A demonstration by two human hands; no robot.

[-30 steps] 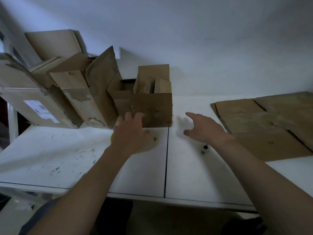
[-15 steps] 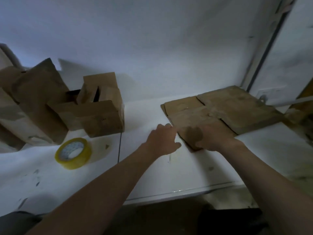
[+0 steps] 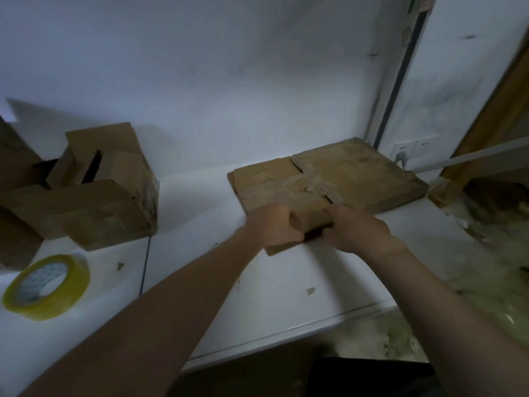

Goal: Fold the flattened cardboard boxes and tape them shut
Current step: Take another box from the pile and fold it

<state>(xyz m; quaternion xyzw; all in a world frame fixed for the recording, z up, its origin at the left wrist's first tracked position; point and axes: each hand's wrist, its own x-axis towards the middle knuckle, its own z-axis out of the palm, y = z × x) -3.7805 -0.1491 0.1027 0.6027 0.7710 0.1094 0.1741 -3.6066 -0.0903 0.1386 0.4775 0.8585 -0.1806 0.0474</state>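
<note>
A stack of flattened cardboard boxes lies on the white table at the back right, against the wall. My left hand and my right hand both grip the near edge of the top flattened box, fingers curled round it, and that edge is lifted a little off the table. A roll of yellow tape lies flat at the table's left. A folded box with loose top flaps stands at the back left.
More brown cardboard crowds the far left edge of the view. A wall socket with a plug sits behind the stack. The table's right end drops off to a cluttered floor.
My view has swung right, from the folded boxes to the flat stack. Both hands moved onto the near edge of the top flattened box, took hold of it and raised it slightly.
</note>
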